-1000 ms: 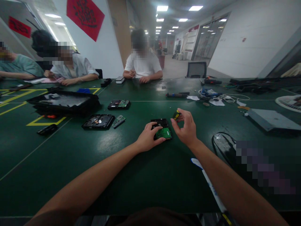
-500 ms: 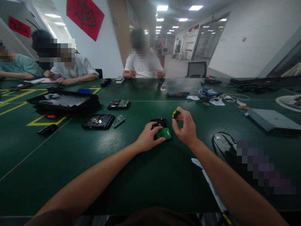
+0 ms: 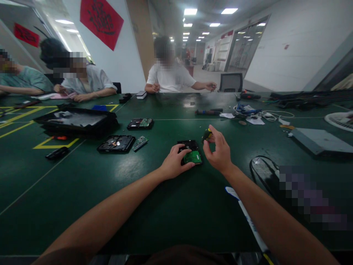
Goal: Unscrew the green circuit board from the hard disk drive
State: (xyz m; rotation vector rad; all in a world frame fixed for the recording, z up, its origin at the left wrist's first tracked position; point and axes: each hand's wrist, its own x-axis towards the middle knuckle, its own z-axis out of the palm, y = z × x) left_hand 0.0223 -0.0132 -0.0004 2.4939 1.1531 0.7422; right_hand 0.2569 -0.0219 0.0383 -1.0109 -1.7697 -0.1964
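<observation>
While left hand (image 3: 174,164) pins hard drive (image 3: 190,151), bare table (image 3: 176,213) lies nearer.

The hard drive (image 3: 191,151) lies half hidden under the left hand (image 3: 174,164).
</observation>
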